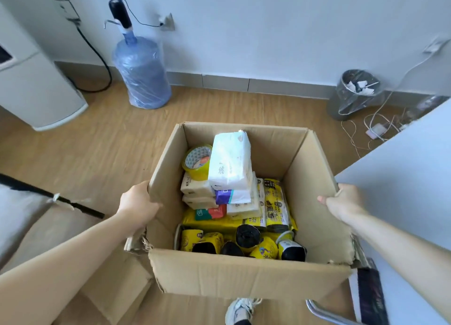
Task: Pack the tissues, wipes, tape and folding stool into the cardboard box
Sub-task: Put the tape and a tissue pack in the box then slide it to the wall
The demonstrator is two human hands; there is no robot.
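The box (244, 271) is gripped on both sides: the left hand (138, 202) is closed over the top edge of its left wall, thumb inside and fingers outside, and the right hand (341, 201) is closed over the top edge of its right wall in the same manner. The box is held open-topped above a wooden floor (102, 134), with its flaps standing up and the near corners torn.

Inside, a white tissue pack (230, 161) is seen lying uppermost, tilted against a stack of smaller packs (241, 198). A roll of tape (198, 162) with a yellow rim is lodged just beside it, against the left wall. Yellow wipes packs (277, 205) are stacked along the right side, and yellow and black rolls (246, 237) are lined along the near wall. A white and black cylinder (291, 248) is set in the near right corner.

Below the box a shoe (240, 310) is visible. At lower right, a metal tube and dark fabric (368, 295) are partly shown; whether this is the stool cannot be told. A water bottle (141, 73) with a pump is stood against the wall, and a bin (353, 93) is placed well apart to the right.
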